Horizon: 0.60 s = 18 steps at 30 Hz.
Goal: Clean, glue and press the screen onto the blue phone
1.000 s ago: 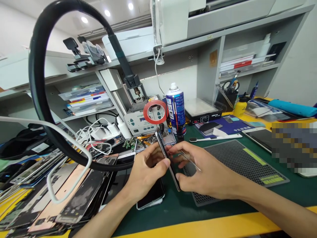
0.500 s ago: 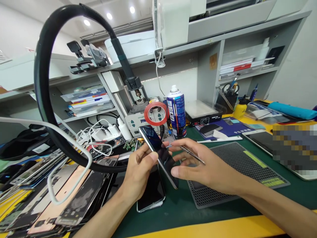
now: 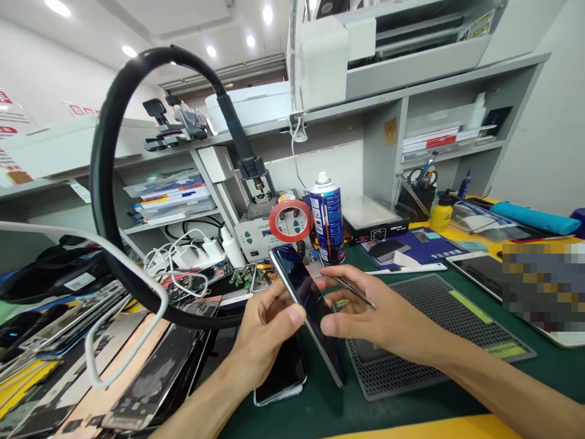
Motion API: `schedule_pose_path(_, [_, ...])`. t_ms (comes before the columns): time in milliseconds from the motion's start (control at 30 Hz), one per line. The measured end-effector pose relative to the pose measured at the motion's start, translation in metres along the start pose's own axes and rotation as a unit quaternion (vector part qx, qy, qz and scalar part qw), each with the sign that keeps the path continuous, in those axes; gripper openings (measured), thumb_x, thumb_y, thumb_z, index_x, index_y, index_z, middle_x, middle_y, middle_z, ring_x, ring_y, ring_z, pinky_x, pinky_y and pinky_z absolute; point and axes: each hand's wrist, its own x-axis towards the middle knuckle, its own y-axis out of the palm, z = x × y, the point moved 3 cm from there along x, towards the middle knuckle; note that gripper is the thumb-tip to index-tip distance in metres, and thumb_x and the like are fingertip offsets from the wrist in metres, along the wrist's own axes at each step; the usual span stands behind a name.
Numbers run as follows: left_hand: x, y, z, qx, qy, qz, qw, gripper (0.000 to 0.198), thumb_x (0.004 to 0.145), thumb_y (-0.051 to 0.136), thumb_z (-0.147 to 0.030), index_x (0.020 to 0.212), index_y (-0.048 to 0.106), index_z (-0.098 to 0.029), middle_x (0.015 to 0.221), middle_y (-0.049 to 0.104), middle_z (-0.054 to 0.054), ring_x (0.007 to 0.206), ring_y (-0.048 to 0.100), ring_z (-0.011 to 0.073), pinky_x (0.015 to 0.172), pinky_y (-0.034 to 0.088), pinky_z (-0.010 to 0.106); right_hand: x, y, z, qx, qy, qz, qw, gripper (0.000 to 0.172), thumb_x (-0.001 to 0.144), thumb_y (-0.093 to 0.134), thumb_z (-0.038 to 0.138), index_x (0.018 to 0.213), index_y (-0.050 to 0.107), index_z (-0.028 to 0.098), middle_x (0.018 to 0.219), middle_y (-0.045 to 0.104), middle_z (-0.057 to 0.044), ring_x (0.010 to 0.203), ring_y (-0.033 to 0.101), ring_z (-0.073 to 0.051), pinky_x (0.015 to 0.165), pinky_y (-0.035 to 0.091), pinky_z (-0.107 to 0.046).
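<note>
No legible text is found: print on the spray can (image 3: 327,217), the mat's yellow labels (image 3: 504,350) and the wall signs (image 3: 5,97) is too small or blurred.

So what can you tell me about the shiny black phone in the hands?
The phone is thin, with a glossy dark face that mirrors the room and a slim silvery edge. It is held tilted above the green mat, top end away. The left hand pinches one long side, the right hand the other while also holding tweezers.
</note>
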Motion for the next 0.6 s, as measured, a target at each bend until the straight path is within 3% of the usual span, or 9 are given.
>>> schedule_pose_path(133, [-0.001,0.006,-0.001,0.006,0.001,0.027,1.000,0.042,0.081,0.075,-0.040,0.117,0.073,-0.019,0.121,0.072,0.013,0.121,0.061,0.0362,0.105,0.046,0.048,0.000,0.000,0.000,0.020,-0.006,-0.006,1.000,0.082,0.067,0.089,0.043,0.136,0.049,0.022,0.138,0.053,-0.013,0.123,0.055,-0.026,0.098,0.051,-0.040])
schedule_pose_path(300, [-0.003,0.012,-0.001,0.029,-0.027,0.099,0.994,0.047,0.084,0.073,-0.036,0.129,0.067,-0.022,0.129,0.067,0.011,0.126,0.057,0.0340,0.108,0.043,0.045,0.000,0.000,0.002,0.013,-0.006,-0.017,1.000,0.080,0.068,0.089,0.044,0.134,0.049,0.022,0.137,0.054,-0.013,0.118,0.058,-0.026,0.099,0.050,-0.042])
schedule_pose_path(433, [-0.003,0.017,-0.004,0.044,-0.029,0.126,0.991,0.052,0.085,0.073,-0.038,0.133,0.064,-0.021,0.131,0.065,0.013,0.124,0.056,0.0342,0.103,0.045,0.043,0.001,-0.001,0.003,0.029,-0.008,-0.025,0.999,0.080,0.068,0.089,0.044,0.133,0.049,0.021,0.136,0.053,-0.013,0.120,0.057,-0.026,0.102,0.048,-0.042])
schedule_pose_path(600, [-0.003,0.020,-0.009,0.064,-0.069,0.152,0.984,0.055,0.083,0.074,-0.042,0.130,0.065,-0.017,0.118,0.068,0.014,0.105,0.063,0.0312,0.091,0.049,0.042,0.002,0.000,0.003,0.056,-0.002,-0.023,0.998,0.083,0.065,0.089,0.046,0.133,0.048,0.021,0.135,0.052,-0.015,0.120,0.056,-0.029,0.075,0.058,-0.034])
